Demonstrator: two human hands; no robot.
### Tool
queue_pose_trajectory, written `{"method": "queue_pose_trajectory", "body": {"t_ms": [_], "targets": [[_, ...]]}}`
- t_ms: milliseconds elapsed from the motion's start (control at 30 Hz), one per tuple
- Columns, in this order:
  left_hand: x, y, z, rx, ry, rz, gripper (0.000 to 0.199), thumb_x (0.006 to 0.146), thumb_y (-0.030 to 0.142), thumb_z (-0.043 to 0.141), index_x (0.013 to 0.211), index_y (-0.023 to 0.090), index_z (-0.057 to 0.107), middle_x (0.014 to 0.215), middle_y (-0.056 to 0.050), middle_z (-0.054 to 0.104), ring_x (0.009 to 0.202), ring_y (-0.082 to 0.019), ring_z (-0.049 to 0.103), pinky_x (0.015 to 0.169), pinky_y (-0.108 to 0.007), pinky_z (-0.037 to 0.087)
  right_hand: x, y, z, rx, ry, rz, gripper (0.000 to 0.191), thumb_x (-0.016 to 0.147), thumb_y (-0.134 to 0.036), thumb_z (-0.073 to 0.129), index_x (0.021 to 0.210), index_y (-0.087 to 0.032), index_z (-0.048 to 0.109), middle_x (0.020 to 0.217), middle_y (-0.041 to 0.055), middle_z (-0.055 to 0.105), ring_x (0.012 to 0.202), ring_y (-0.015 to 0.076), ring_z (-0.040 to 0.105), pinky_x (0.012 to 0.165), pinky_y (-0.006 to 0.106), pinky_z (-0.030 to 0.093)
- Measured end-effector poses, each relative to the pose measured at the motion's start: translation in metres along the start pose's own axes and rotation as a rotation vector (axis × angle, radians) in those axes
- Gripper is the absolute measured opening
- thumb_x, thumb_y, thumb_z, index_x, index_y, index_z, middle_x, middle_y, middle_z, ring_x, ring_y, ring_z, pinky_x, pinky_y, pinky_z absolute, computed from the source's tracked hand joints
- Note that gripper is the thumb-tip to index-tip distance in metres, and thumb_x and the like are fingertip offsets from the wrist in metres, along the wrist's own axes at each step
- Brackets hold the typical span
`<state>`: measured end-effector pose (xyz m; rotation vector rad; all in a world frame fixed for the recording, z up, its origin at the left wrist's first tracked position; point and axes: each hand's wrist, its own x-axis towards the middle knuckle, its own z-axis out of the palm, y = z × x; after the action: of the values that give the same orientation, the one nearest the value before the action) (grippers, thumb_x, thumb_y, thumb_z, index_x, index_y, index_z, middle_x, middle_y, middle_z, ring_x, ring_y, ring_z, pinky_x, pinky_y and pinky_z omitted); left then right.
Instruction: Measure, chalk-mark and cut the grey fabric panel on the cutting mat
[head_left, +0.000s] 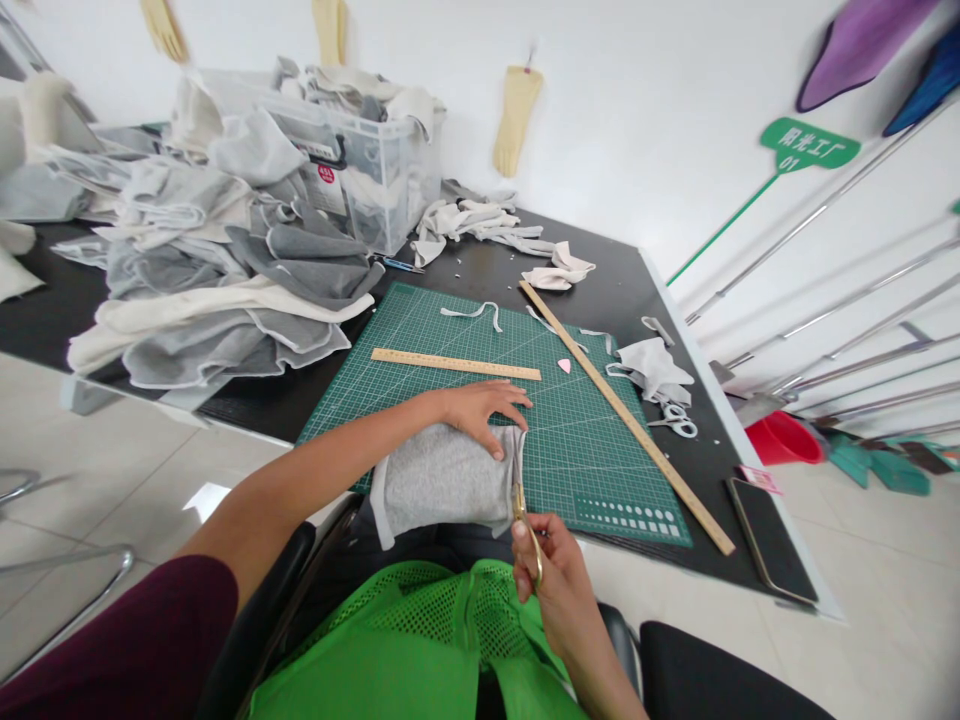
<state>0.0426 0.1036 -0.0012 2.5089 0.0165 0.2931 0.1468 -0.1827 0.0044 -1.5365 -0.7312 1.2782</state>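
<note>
A piece of grey fabric [442,480] with pale edges lies over the near edge of the green cutting mat [457,325] and hangs a little past it. My left hand [480,415] rests on its upper part, fingers spread, holding nothing. Gold-handled scissors [518,498] are in my right hand [551,570], thumb and fingers around the handles. Their blades point away from me along the fabric's right edge, where a narrow strip shows beside them. Whether the strip is cut loose cannot be made out.
A short wooden ruler [456,364] and a long one [626,415] lie on the mat near pink tailor's chalk [564,366]. White-handled scissors [677,420] and a phone [771,538] are at right. Fabric piles [187,250] and a clear plastic bin [390,180] stand at left.
</note>
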Motion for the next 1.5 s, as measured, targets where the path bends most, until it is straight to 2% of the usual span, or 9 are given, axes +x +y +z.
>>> {"method": "queue_pose_trajectory", "body": {"t_ms": [400, 933, 1267, 1500], "targets": [[0.000, 0.005, -0.003, 0.025, -0.022, -0.001, 0.067, 0.070, 0.059, 0.084, 0.126, 0.026, 0.070, 0.154, -0.011, 0.049, 0.150, -0.035, 0.033, 0.124, -0.052, 0.019, 0.007, -0.003, -0.002, 0.119, 0.010, 0.037, 0.040, 0.088, -0.059, 0.068, 0.087, -0.023, 0.050, 0.057, -0.0097, 0.049, 0.039, 0.0043, 0.038, 0.042, 0.020, 0.027], [0.000, 0.001, 0.000, 0.004, 0.004, 0.008, 0.067, 0.069, 0.061, 0.084, 0.124, 0.025, 0.069, 0.153, -0.011, 0.050, 0.149, -0.034, 0.035, 0.124, -0.052, 0.020, 0.014, -0.005, 0.004, 0.083, 0.007, 0.006, 0.040, 0.089, -0.059, 0.067, 0.092, -0.023, 0.051, 0.056, -0.0106, 0.047, 0.041, 0.0050, 0.039, 0.043, 0.019, 0.031], [-0.001, 0.002, -0.001, 0.010, -0.005, 0.004, 0.066, 0.069, 0.061, 0.084, 0.124, 0.026, 0.069, 0.153, -0.010, 0.049, 0.150, -0.034, 0.034, 0.125, -0.053, 0.015, 0.013, -0.001, 0.004, 0.047, -0.006, -0.040, 0.036, 0.092, -0.055, 0.065, 0.094, -0.022, 0.052, 0.055, -0.0109, 0.045, 0.043, 0.0057, 0.038, 0.044, 0.020, 0.030], [-0.001, -0.001, 0.001, 0.002, 0.003, 0.010, 0.067, 0.069, 0.062, 0.084, 0.124, 0.027, 0.069, 0.153, -0.010, 0.049, 0.150, -0.034, 0.034, 0.125, -0.052, 0.015, 0.017, 0.000, 0.003, 0.058, 0.013, 0.027, 0.040, 0.088, -0.058, 0.069, 0.092, -0.022, 0.050, 0.055, -0.0111, 0.047, 0.039, 0.0055, 0.038, 0.041, 0.020, 0.029]]}}
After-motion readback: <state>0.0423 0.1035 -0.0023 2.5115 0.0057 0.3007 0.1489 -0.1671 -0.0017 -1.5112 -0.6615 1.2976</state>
